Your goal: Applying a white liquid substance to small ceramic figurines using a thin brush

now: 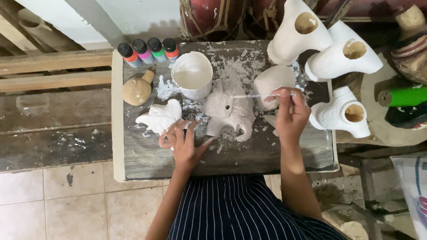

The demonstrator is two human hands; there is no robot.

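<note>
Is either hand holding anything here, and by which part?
The right hand pinches a thin brush near its rear end. The left hand grips nothing; it rests open on the board beside the white figurine.

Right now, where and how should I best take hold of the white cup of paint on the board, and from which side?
Grip the white cup around its outer wall, just below the rim, coming from above on its left side. It stands upright and open, with white paint inside, so keep it level. The right side is crowded by the white figurine and the right hand with its brush; the left hand is nearer.
</note>
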